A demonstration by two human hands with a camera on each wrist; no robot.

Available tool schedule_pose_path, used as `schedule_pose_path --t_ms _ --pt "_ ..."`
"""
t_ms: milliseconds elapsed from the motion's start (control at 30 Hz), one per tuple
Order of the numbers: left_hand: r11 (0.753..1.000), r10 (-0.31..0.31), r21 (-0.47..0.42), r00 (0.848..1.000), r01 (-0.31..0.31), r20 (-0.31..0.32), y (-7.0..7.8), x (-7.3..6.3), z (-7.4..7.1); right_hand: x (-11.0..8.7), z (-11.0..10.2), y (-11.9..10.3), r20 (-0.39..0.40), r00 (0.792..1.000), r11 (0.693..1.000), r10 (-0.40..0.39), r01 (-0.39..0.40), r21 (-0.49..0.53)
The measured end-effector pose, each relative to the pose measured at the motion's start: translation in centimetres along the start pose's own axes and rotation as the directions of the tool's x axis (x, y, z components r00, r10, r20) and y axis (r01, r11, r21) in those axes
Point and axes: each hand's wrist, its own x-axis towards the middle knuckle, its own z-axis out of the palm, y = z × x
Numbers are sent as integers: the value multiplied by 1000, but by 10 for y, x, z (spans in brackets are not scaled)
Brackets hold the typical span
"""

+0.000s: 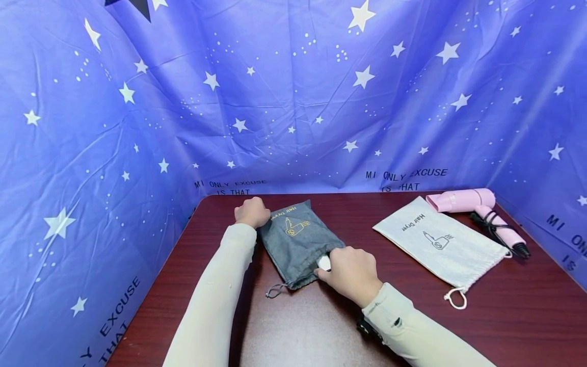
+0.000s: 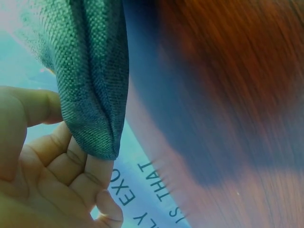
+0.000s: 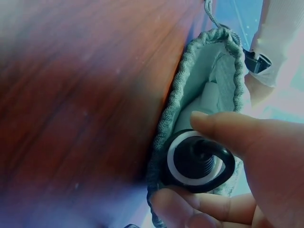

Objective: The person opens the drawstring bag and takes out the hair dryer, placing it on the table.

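A dark grey drawstring bag (image 1: 300, 239) printed "Hair Dryer" lies tilted near the middle of the table. At its far left corner, my left hand (image 1: 252, 212) pinches the cloth (image 2: 95, 109) between thumb and fingers. My right hand (image 1: 353, 270) is at the bag's mouth, thumb and fingers around the handle end of a white hair dryer (image 1: 324, 262). In the right wrist view, the dryer's black cord (image 3: 223, 159) loops out of that end. Most of the dryer is hidden inside the bag, past its gathered rim (image 3: 173, 102).
To the right lies a white drawstring bag (image 1: 435, 244), also printed "Hair Dryer". Beyond it, a pink hair dryer (image 1: 468, 200) rests with its black cord wrapped round the handle. A blue star-patterned curtain (image 1: 293, 102) surrounds the dark red table (image 1: 284, 331).
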Motion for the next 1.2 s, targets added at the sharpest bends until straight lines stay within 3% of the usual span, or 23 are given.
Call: schedule_pose_path --t_ms 700,1200 --pt "1000 -1 10 1000 2 -13 1 -4 0 -12 -8 6 38 999 1000 -4 4 2" --pt "1000 -7 12 1000 7 -10 -2 -2 2 -20 -11 9 14 1000 1000 -25 25 -4"
